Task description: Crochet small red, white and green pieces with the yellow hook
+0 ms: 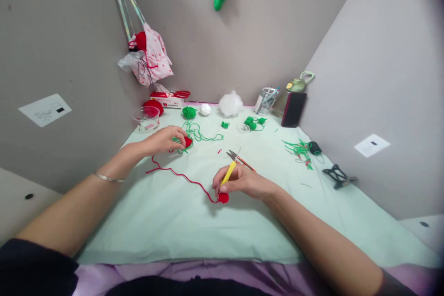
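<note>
My left hand [171,139] reaches to the left middle of the table, its fingers curled down on a small red yarn piece [188,142] beside tangled green yarn [201,134]. Whether that piece is wound or crocheted I cannot tell. In my right hand [239,179] is a yellow-handled crochet hook [228,173], its tip pointing up and away. A small red crocheted piece [224,198] hangs under the same fingers. Red yarn [183,175] runs loosely from it across the cloth toward my left hand. Thread snips [233,153] lie just beyond my right hand.
Along the back stand a plastic tub [146,119], a green yarn ball [189,112], white stuffing [231,103], a pen cup [266,101] and a phone [294,109]. Green crocheted pieces [255,123] lie nearby. At right are yarn scraps [300,149] and a black stand [338,176].
</note>
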Motion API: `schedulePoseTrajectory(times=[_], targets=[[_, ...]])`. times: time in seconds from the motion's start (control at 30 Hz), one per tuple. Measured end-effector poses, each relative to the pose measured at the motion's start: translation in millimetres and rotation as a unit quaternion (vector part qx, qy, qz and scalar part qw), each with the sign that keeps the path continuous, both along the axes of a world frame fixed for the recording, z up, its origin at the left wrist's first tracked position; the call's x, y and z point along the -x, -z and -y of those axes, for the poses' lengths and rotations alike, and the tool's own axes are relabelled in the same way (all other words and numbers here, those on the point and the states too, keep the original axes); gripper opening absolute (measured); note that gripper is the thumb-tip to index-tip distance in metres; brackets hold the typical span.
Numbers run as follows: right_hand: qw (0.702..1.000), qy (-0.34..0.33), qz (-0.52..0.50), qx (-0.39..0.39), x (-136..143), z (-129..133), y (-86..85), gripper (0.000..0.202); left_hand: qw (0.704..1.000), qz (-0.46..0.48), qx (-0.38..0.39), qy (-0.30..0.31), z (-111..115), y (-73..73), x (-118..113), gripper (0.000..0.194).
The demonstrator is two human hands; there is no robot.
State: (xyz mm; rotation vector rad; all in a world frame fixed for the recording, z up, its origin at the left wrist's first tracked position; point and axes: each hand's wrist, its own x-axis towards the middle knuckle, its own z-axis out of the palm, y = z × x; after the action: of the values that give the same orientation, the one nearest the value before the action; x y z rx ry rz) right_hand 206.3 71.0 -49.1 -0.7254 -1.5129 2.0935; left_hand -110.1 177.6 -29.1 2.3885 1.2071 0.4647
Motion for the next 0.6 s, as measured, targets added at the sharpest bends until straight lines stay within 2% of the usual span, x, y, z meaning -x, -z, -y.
schedulePoseTrajectory(times=[0.1, 0.2, 0.3, 0.43, 0.53, 0.6], targets=[[1.0, 0.001, 0.004, 0.0, 0.3, -1.0, 1.9, 0.031, 0.999, 0.012, -0.034, 0.019, 6.4, 18.4, -12.7, 0.009], [1.0, 0.001, 0.008, -0.002, -0.5, -1.1, 2.8, 0.031, 0.998, 0.04, -0.053, 0.014, 5.3, 24.2, -20.0, 0.011], [1.0, 0.002, 0.007, -0.003, -1.8, -0.3, 2.4, 0.031, 0.994, 0.084, -0.056, -0.03, 1.8, 12.5, -18.3, 0.015], [1.0, 0.0, 0.003, -0.006, -2.3, 0.8, 0.5, 0.029, 0.986, 0.144, -0.037, -0.082, 1.2, -17.4, -10.7, 0.037], [1.0, 0.001, 0.002, -0.005, -1.7, 1.3, -0.6, 0.029, 0.987, 0.145, 0.001, -0.068, 4.5, -31.8, -10.1, 0.048], [1.0, 0.002, 0.002, -0.003, -1.4, 1.3, -0.9, 0.03, 0.991, 0.125, 0.022, -0.051, 6.0, -31.5, -12.5, 0.048]])
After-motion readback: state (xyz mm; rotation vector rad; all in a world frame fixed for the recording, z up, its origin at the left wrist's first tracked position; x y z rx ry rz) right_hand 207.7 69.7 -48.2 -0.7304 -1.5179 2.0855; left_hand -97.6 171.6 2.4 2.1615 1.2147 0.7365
